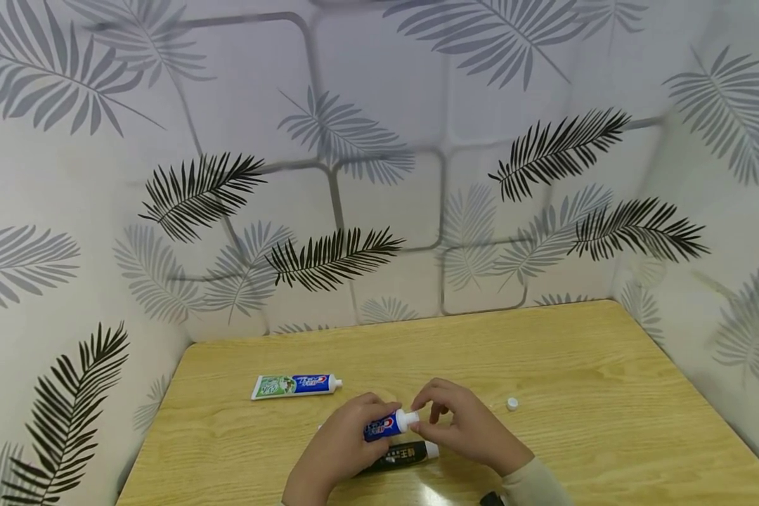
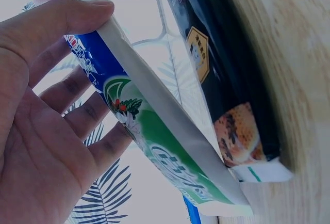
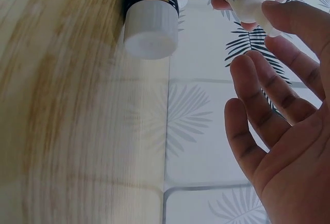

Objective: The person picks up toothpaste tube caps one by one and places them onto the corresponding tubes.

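My left hand (image 1: 348, 439) grips a blue, green and white toothpaste tube (image 2: 149, 126), thumb near its shoulder. The tube's flat end points down in the left wrist view. Thumb and index finger of my right hand (image 1: 458, 422) pinch the small white cap (image 3: 265, 24) at the tube's tip; the other fingers of that hand are loosely bent. Below both hands a black toothpaste tube (image 1: 401, 455) with a white cap (image 3: 151, 30) lies on the table, partly covered by the left hand in the head view.
Another blue and green toothpaste tube (image 1: 294, 385) lies at the back left of the wooden table (image 1: 575, 365). A small loose white cap (image 1: 512, 404) is right of the right hand. A leaf-patterned wall covering (image 1: 379, 211) rises behind the table and along its sides.
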Demonstrator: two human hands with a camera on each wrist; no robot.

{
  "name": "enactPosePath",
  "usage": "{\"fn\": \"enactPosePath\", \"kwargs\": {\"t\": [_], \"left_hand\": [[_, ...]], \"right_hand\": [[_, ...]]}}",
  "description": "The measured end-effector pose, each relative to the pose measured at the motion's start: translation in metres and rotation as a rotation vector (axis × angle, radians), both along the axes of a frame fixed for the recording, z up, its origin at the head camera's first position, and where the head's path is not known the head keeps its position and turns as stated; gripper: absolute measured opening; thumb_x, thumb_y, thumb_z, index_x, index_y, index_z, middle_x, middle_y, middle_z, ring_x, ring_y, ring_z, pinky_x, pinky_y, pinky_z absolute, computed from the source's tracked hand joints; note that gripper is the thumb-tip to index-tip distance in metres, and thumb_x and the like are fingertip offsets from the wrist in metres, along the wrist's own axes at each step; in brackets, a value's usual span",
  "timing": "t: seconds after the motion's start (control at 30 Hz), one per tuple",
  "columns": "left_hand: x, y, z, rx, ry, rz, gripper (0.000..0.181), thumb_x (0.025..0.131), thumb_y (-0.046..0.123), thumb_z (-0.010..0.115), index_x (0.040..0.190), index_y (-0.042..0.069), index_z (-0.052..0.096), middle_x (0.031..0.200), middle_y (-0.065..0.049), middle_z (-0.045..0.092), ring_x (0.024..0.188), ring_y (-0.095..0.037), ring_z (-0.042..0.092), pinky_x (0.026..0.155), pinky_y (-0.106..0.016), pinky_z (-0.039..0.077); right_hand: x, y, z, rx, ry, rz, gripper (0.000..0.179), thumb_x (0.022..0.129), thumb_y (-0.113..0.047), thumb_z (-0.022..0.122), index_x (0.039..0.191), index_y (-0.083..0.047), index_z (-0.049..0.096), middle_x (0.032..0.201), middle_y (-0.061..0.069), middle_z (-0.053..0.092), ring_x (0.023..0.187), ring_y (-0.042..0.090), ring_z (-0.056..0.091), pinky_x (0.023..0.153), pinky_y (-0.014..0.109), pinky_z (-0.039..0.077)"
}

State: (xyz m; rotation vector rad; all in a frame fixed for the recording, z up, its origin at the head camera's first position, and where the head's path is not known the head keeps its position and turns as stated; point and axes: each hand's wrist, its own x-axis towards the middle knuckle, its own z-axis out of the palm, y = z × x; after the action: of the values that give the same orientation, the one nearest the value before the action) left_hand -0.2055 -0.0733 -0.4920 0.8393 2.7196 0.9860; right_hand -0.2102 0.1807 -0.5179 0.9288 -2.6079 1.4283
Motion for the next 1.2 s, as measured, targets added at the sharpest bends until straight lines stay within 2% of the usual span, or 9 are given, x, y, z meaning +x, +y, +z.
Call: {"fn": "enactPosePath", "kwargs": {"t": [0.2,0.77,0.93,1.2], "left_hand": [[0.0001,0.0007,-0.0005,-0.009,-0.003,0.004,0.048,0.091,0.014,0.082,0.138,0.016,0.073,0.112,0.008,0.07,0.095,-0.001,0.061,0.091,-0.032,0.059],[-0.0013,0.001,0.0011,-0.02,-0.007,0.005,0.048,0.092,0.014,0.082,0.139,0.016,0.073,0.113,0.008,0.07,0.097,-0.002,0.062,0.093,-0.033,0.06],[-0.0021,-0.0001,0.0009,-0.023,-0.004,-0.005,0.048,0.092,0.015,0.082,0.139,0.016,0.072,0.115,0.007,0.071,0.097,-0.003,0.062,0.093,-0.035,0.059],[-0.0053,-0.0029,-0.0042,-0.034,-0.026,-0.033,0.05,0.092,0.016,0.082,0.141,0.016,0.071,0.112,0.009,0.069,0.092,0.002,0.059,0.086,-0.027,0.058]], "right_hand": [[0.0004,-0.0001,0.0023,-0.008,0.001,0.015,0.013,0.097,-0.029,0.08,0.107,-0.028,0.072,0.11,-0.01,0.068,0.082,0.006,0.063,0.072,0.031,0.059],[-0.0004,-0.0008,0.0009,0.054,0.037,-0.033,0.008,0.098,-0.036,0.077,0.103,-0.034,0.071,0.107,-0.015,0.066,0.084,0.002,0.061,0.069,0.026,0.057],[-0.0015,-0.0009,0.0005,0.064,0.012,-0.045,0.008,0.098,-0.04,0.077,0.102,-0.036,0.071,0.109,-0.015,0.066,0.084,0.002,0.061,0.069,0.026,0.057],[-0.0026,-0.0016,-0.0027,0.064,-0.002,-0.046,0.008,0.099,-0.042,0.075,0.101,-0.036,0.071,0.107,-0.013,0.066,0.083,0.0,0.061,0.071,0.024,0.055]]}}
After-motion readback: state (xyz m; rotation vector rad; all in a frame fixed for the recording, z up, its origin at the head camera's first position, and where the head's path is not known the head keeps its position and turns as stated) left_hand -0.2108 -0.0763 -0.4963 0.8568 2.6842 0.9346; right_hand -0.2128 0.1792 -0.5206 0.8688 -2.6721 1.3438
